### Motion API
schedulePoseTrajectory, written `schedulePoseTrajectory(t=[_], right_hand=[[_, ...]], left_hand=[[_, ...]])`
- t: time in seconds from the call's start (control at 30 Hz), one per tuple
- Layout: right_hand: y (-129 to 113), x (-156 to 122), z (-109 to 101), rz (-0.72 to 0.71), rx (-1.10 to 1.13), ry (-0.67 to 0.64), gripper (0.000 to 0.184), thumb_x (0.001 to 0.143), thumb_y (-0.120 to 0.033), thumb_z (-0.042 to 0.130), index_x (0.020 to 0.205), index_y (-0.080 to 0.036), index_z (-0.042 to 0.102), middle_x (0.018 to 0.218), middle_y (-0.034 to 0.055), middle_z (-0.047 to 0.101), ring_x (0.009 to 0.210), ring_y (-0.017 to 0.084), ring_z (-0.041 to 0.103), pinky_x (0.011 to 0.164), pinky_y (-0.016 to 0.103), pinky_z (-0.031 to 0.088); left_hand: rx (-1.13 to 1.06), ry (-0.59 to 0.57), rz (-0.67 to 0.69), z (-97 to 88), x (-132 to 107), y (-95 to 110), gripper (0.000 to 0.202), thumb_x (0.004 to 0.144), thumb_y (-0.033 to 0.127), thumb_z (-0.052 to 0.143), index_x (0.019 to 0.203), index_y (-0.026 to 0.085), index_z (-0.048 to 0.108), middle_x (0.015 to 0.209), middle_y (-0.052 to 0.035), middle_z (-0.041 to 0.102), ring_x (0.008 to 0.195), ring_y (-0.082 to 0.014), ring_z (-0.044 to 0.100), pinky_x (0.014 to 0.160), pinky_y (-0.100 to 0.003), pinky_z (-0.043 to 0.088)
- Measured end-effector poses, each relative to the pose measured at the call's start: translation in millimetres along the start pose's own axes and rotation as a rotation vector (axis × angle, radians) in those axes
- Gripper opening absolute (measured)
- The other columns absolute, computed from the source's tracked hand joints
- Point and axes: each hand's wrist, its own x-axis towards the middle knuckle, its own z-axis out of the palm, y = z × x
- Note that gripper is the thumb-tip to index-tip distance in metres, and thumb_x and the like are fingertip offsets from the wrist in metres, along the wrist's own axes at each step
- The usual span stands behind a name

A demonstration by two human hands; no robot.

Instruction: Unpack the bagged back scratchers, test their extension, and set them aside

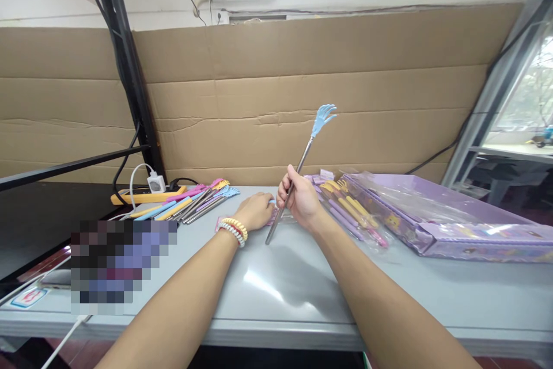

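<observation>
Cardboard [242,92] is standing behind the back edge of this grey worktop [294,282], and my right hand [302,199] is gripping a back scratcher [307,150] by its steel shaft, fingers wrapped, blue claw pointing up, before the middle of that edge! My left hand [254,212] is bending low beside it, half curled; whether it's holding anything, I'm not able to tell. Loose scratchers [201,202] are fanning out towards the back-left corner; purple box [436,213] is filling the right.

Coiled yellow and white bands [239,227] circle the left wrist [237,217].
</observation>
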Motion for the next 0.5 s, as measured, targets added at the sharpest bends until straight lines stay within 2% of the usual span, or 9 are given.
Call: schedulePoseTrajectory(t=[0.1,0.23,0.5], right_hand=[[0,0,0,0.004,-0.001,-0.005,0.044,0.072,-0.056,0.057,0.054,-0.02,0.039,0.038,-0.0044,0.043,0.034,0.01,0.043,0.038,0.023,0.033],[0,0,-1,0.002,-0.003,-0.009,0.044,0.072,-0.056,0.057,0.055,-0.02,0.039,0.038,-0.0045,0.043,0.035,0.011,0.043,0.039,0.023,0.033],[0,0,-1,0.004,-0.002,-0.005,0.044,0.071,-0.056,0.057,0.055,-0.02,0.038,0.039,-0.0046,0.044,0.034,0.011,0.044,0.039,0.023,0.033]], left_hand=[[0.022,-0.055,0.04,8.4,2,-5,0.025,0.083,0.025,0.038,0.091,0.018,0.06,0.099,-0.0094,0.06,0.088,-0.0213,0.058,0.075,-0.03,0.043],[0.032,-0.064,0.039,14.5,3,-10,0.023,0.082,0.025,0.039,0.092,0.018,0.06,0.098,-0.0096,0.057,0.089,-0.0227,0.057,0.076,-0.032,0.042],[0.037,-0.086,-0.026,9.4,1,-8,0.023,0.08,0.028,0.043,0.089,0.019,0.062,0.097,-0.0097,0.057,0.092,-0.0233,0.056,0.077,-0.031,0.043]])
